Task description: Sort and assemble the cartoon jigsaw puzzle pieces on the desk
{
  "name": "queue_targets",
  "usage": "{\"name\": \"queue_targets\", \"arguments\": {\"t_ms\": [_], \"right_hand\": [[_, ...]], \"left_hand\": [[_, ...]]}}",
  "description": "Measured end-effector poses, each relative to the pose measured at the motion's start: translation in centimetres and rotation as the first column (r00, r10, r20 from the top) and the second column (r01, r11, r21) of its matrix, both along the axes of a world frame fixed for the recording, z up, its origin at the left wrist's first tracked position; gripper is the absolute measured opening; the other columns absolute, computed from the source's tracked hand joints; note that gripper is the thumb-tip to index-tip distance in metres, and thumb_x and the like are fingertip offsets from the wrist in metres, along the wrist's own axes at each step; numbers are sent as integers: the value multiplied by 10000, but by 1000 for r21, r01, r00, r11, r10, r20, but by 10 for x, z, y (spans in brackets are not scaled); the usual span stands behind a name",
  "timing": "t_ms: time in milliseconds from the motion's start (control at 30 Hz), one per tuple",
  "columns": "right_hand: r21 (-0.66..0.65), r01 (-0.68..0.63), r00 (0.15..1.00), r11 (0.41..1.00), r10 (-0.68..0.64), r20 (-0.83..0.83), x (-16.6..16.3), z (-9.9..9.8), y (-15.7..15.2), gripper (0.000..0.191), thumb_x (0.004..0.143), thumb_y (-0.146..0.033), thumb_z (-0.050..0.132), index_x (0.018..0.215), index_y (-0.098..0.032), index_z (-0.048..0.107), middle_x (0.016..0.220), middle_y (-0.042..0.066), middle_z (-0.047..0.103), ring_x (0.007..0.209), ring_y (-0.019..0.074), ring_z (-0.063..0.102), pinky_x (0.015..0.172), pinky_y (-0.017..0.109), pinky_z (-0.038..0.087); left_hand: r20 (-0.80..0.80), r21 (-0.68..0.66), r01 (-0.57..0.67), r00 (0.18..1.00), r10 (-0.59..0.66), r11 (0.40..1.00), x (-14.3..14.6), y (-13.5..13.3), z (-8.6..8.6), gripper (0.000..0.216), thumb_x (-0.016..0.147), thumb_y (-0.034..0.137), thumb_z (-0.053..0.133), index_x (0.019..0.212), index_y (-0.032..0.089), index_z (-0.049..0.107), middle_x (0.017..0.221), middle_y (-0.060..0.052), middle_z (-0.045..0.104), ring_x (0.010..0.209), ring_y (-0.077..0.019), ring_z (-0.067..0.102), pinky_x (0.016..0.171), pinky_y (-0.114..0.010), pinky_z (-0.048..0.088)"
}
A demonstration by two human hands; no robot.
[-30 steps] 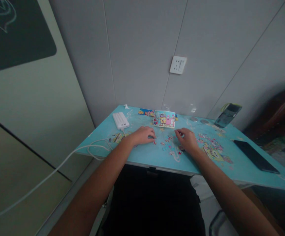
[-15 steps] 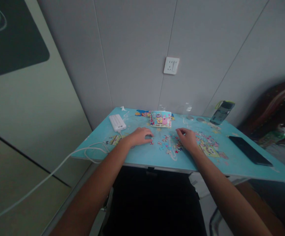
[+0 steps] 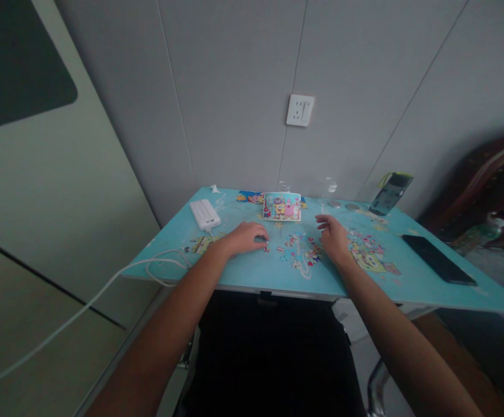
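Small coloured puzzle pieces (image 3: 297, 252) lie scattered on a light blue table (image 3: 252, 272). My left hand (image 3: 247, 237) rests palm down on the table, fingers curled over a small dark piece at their tips. My right hand (image 3: 333, 234) lies just right of the loose pieces, fingers bent and close together; whether they hold a piece is hidden. A cartoon picture card (image 3: 282, 207) stands at the back between my hands. A partly joined patch of puzzle (image 3: 371, 255) lies to the right of my right hand.
A white power bank (image 3: 205, 214) with a white cable (image 3: 104, 289) sits at the table's left. A black phone (image 3: 438, 259) lies at the right, a dark pouch (image 3: 390, 194) leans on the wall. A wall socket (image 3: 300, 110) is above. A dark chair stands at the far right.
My right hand has moved slightly away from me, toward the back of the table. My left hand has stayed over its piece. The camera has shifted a little.
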State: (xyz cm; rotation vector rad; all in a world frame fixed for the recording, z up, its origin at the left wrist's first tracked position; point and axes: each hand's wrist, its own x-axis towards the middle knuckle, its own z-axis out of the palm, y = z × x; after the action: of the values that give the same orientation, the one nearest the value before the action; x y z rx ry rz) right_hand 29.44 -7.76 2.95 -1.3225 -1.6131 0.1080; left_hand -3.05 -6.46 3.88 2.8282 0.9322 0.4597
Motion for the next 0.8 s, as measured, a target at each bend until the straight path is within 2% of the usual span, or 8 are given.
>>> {"name": "queue_targets", "arguments": {"t_ms": [267, 533, 600, 700, 767, 800], "right_hand": [[-33, 21, 999, 999, -20, 45, -2, 4, -6, 303, 685, -160, 399, 722, -172, 700, 703, 50, 685, 684, 193, 617, 704, 307, 447], [-99, 63, 996, 993, -57, 69, -8, 10, -15, 308, 720, -186, 415, 705, -172, 722, 550, 20, 606, 551, 185, 543, 614, 299, 390], [-133, 21, 996, 991, -10, 84, -10, 13, -18, 328, 762, -197, 408, 755, -163, 735, 565, 21, 615, 530, 176, 530, 599, 297, 396], [-204, -101, 984, 974, 128, 124, -7, 22, -30, 316, 799, -209, 443, 831, -169, 756, 690, 31, 692, 583, 167, 576, 632, 288, 440], [-280, -227, 944, 933, 281, 173, -1, 30, -41, 265, 809, -226, 515, 872, -195, 771, 828, 37, 738, 710, 177, 633, 717, 288, 476], [-337, -294, 905, 894, 374, 202, 3, 35, -47, 242, 818, -247, 554, 907, -210, 776, 897, 40, 748, 778, 185, 649, 763, 294, 486]], "left_hand": [[13, 1, 16, 1000, -16, 1000, 0, 0, 0, 280, 958, 378, 616, 1140, 167, 642, 1212, -84, 645, 1112, -230, 623, 984, -481, 505], [18, -5, 13, 1000, -13, 1000, 1, -5, 4, 284, 946, 396, 629, 1107, 163, 654, 1194, -81, 655, 1127, -236, 618, 1010, -497, 479], [19, -5, 11, 1000, -11, 1000, 1, -6, 4, 287, 945, 399, 630, 1108, 163, 655, 1197, -80, 655, 1134, -238, 614, 1016, -500, 473], [25, -4, 8, 1000, -8, 1000, 0, -5, 3, 285, 943, 398, 633, 1104, 164, 657, 1191, -78, 657, 1133, -239, 613, 1020, -504, 467], [31, -6, 6, 999, -6, 1000, 0, -5, 3, 283, 939, 397, 638, 1099, 165, 659, 1188, -77, 657, 1134, -240, 612, 1024, -508, 462], [35, -8, 6, 999, -6, 1000, 0, -5, 2, 283, 937, 398, 640, 1098, 166, 660, 1189, -76, 657, 1136, -240, 610, 1027, -509, 459]]}}
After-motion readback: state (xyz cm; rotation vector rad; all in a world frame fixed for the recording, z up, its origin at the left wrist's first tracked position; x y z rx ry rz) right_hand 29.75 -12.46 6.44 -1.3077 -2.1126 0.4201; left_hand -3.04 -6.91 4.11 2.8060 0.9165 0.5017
